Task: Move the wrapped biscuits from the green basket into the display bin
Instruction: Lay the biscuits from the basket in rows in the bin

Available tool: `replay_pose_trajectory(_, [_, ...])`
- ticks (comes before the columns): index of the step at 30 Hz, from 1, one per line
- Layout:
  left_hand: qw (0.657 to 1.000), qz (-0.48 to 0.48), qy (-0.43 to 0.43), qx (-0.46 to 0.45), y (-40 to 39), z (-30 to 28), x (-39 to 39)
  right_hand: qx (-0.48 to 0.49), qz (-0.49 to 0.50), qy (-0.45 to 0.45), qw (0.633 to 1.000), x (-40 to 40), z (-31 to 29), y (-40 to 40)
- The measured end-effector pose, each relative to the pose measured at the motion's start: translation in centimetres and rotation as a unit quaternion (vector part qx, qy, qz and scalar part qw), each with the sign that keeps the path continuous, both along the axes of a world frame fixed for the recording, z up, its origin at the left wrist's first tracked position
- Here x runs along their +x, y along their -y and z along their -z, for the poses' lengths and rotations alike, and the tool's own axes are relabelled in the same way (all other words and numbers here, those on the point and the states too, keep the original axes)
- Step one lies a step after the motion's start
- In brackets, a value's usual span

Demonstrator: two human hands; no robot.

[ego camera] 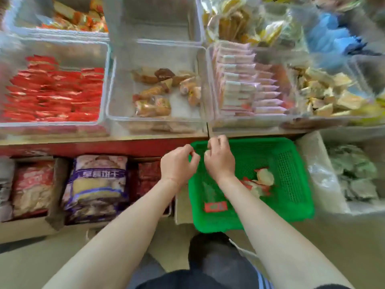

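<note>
Hands [179,161] [218,159] loosely curled — grasp unclear, green basket [291,207] long axis toward shelf, wrapped biscuits [263,178] inside.

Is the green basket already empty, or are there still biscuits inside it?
Not empty. A few wrapped biscuits still lie inside the green basket, near its right side.

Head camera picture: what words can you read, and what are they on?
"早餐饼干", roughly, and upside down: on the purple bag under the shelf.
Red label in the green basket: print too blurred to read.
Brown wrapper in the middle bin: small marks, too blurred to read.
Red packets, pink packets and the red-and-white bag: print too blurred to read.
</note>
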State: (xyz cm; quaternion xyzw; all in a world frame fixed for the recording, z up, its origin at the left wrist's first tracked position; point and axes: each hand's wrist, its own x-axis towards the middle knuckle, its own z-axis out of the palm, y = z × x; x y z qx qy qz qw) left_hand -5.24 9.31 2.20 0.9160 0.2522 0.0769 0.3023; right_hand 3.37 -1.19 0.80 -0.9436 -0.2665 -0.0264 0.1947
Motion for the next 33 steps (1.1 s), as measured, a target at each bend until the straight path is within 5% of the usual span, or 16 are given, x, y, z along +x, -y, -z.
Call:
replay_pose_trajectory(3, [0.992,0.054,-0.109,-0.032,8.2,3.9,2.9,-0.112,0.017,-0.136,0.984,3.9,3.5,9.2])
replay_pose_trajectory(6, [0.953,0.095,-0.263,-0.119,14.0,7.9,4.4,-0.25,0.025,-0.283,0.926,5.8,7.4,16.7])
replay_pose_trajectory(10, [0.905,0.063,-0.358,-0.22,18.1,10.7,4.4,-0.319,-0.024,-0.323,0.891,5.6,9.8,21.4])
replay_pose_trajectory(17, [0.906,0.038,-0.366,-0.209,21.3,12.9,5.6,-0.194,-0.034,-0.38,0.904,6.8,11.9,23.0])
replay_pose_trajectory(22, [0.9,0.012,-0.366,-0.235,22.7,13.1,7.2,-0.046,0.06,-0.567,0.82,8.6,11.4,22.8])
replay_pose_trajectory(28, [0.836,-0.231,-0.197,-0.458,20.9,12.1,8.3,0.035,0.124,-0.608,0.784,11.4,10.0,22.8])
replay_pose_trajectory(31, [0.845,-0.235,-0.165,-0.45,20.2,11.0,8.9,0.038,0.118,-0.62,0.775,12.3,9.1,22.4])
replay_pose_trajectory(33, [0.836,-0.182,-0.174,-0.489,20.1,10.2,9.7,0.059,0.119,-0.67,0.73,12.6,8.6,21.9])
